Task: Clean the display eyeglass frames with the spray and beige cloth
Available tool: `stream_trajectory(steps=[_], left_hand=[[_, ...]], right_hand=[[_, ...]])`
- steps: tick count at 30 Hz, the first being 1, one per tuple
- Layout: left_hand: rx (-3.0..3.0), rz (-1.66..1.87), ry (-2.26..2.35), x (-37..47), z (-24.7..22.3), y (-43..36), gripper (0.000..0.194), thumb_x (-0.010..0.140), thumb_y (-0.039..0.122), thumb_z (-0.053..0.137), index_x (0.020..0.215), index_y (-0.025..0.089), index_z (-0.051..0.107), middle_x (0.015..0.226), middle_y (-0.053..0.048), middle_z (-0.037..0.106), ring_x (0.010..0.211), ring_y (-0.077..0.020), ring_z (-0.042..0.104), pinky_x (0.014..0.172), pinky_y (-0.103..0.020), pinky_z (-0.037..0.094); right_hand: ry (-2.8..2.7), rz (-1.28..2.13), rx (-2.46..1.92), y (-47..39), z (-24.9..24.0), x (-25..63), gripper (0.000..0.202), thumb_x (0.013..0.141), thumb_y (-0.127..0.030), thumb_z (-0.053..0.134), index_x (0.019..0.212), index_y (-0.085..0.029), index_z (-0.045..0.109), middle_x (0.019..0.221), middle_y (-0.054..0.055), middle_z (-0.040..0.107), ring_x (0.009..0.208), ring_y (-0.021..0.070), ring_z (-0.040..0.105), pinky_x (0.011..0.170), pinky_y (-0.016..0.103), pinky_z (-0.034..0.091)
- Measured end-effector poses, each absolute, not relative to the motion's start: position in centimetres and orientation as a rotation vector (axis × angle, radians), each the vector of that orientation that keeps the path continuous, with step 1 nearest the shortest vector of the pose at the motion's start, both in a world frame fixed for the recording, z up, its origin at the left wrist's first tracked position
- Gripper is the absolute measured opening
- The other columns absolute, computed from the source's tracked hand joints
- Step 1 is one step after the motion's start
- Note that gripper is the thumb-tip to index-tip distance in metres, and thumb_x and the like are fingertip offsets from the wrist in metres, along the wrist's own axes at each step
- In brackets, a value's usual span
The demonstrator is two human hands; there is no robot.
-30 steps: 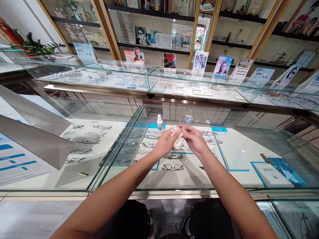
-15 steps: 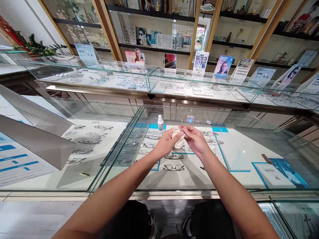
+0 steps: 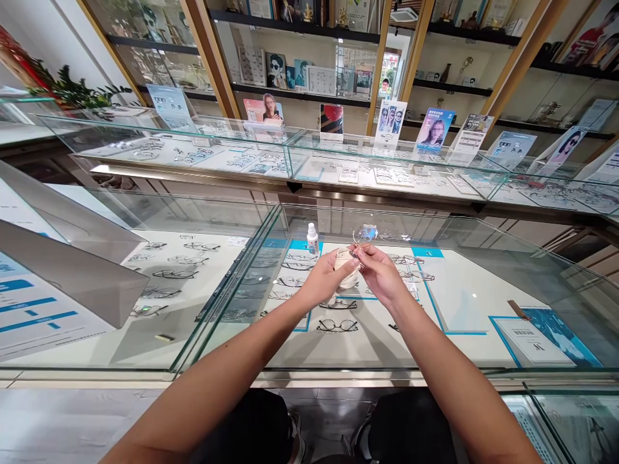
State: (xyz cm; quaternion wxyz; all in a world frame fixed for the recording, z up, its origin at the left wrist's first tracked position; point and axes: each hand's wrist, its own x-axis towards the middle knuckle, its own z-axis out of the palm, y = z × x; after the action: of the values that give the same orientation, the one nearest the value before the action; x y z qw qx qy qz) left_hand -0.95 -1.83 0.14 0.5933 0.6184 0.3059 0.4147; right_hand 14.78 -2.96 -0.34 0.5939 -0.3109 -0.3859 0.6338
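Observation:
Over the glass display counter, my two hands meet around a pair of thin-rimmed eyeglasses. One round lens stands up above the fingertips, with a bluish reflection on it. My left hand is closed on a cream cloth, which is bunched against the eyeglasses; the other lens is hidden by cloth and fingers. My right hand pinches the eyeglass frame near its middle. A small white spray bottle stands upright on the glass, just left of and beyond my hands.
Beneath the glass lie several eyeglasses in rows. On the left, a folded white-and-blue card stand rises close to me. Another glass showcase with upright advertising cards runs along the back, before tall shelves.
My hands stay in nearly the same place. The fingers and the cloth have shifted very slightly against the eyeglasses; the bottle has not moved.

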Motion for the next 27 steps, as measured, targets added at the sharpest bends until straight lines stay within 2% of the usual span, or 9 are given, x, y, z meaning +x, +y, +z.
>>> stream_trajectory(steps=[5,8,11,14,20,27], left_hand=[[1.44,1.047,0.753,-0.9,-0.4,-1.4,0.054,0.089,0.069,0.061,0.076,0.018,0.055,0.061,0.004,0.048,0.054,-0.009,0.036,0.052,-0.024,0.03],[1.441,0.957,0.703,-1.3,-0.3,-1.2,0.054,0.091,0.069,0.058,0.081,0.016,0.06,0.067,0.002,0.054,0.058,-0.0102,0.04,0.056,-0.024,0.033],[1.392,0.853,0.624,-1.5,-0.2,-1.4,0.046,0.087,0.061,0.069,0.089,0.016,0.062,0.072,0.002,0.056,0.062,-0.0099,0.044,0.058,-0.023,0.035],[1.334,0.906,0.63,-1.1,-0.3,-1.7,0.043,0.081,0.053,0.079,0.096,0.017,0.061,0.071,0.004,0.054,0.06,-0.0086,0.044,0.057,-0.022,0.036],[1.31,1.04,0.734,-0.4,-0.6,-1.7,0.052,0.086,0.068,0.067,0.085,0.016,0.06,0.062,0.005,0.048,0.052,-0.0081,0.037,0.05,-0.023,0.031],[1.337,1.009,0.749,-1.0,-1.0,-0.9,0.053,0.09,0.07,0.059,0.086,0.017,0.064,0.073,0.0,0.061,0.064,-0.0129,0.05,0.061,-0.025,0.041]], right_hand=[[-0.937,1.48,-0.701,-3.1,-0.3,14.6,0.023,0.073,-0.039,0.09,0.087,-0.025,0.078,0.098,0.002,0.076,0.086,0.0166,0.064,0.087,0.031,0.05],[-0.907,1.481,-0.727,-3.0,-0.4,14.9,0.023,0.072,-0.039,0.09,0.083,-0.024,0.077,0.097,0.002,0.077,0.084,0.0161,0.064,0.083,0.03,0.05],[-0.885,1.458,-0.744,-2.8,-0.5,15.0,0.023,0.071,-0.04,0.091,0.081,-0.024,0.077,0.099,0.001,0.077,0.085,0.0159,0.064,0.081,0.029,0.049],[-0.907,1.425,-0.74,-2.9,-0.4,14.9,0.023,0.07,-0.04,0.091,0.08,-0.024,0.078,0.097,0.001,0.077,0.084,0.016,0.063,0.082,0.031,0.05],[-0.962,1.398,-0.746,-3.1,-0.3,14.6,0.022,0.072,-0.04,0.09,0.083,-0.025,0.08,0.096,0.003,0.077,0.083,0.0165,0.063,0.082,0.032,0.05],[-0.92,1.302,-0.822,-2.6,-0.5,15.3,0.025,0.069,-0.043,0.09,0.082,-0.024,0.079,0.102,0.004,0.077,0.098,0.0212,0.067,0.089,0.034,0.05]])
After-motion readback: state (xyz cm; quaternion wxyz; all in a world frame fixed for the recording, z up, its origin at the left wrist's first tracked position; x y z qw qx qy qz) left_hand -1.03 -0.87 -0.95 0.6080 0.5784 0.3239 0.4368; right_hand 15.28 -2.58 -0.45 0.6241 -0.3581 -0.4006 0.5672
